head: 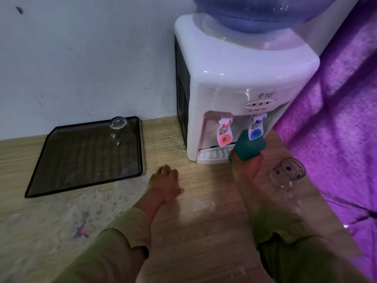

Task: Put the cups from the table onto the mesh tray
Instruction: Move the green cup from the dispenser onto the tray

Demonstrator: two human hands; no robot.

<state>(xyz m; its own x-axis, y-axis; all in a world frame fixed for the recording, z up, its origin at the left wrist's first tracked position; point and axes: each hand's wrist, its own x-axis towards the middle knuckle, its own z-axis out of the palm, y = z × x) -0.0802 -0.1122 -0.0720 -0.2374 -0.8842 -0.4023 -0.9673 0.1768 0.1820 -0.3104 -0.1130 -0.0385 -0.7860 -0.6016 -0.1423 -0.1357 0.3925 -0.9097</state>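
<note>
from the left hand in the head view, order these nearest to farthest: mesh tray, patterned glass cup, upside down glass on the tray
From the left hand, flat on the table:
1. Mesh tray, just to its left, near edge closest.
2. Upside down glass, in the tray's far right corner by the wall.
3. Patterned glass cup, far right, beyond the right hand.

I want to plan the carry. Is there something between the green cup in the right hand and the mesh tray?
The left hand rests flat on the table, roughly between the green cup in the right hand and the mesh tray. Nothing else visible blocks the way; an upturned glass cup occupies the tray's far right corner.
</note>
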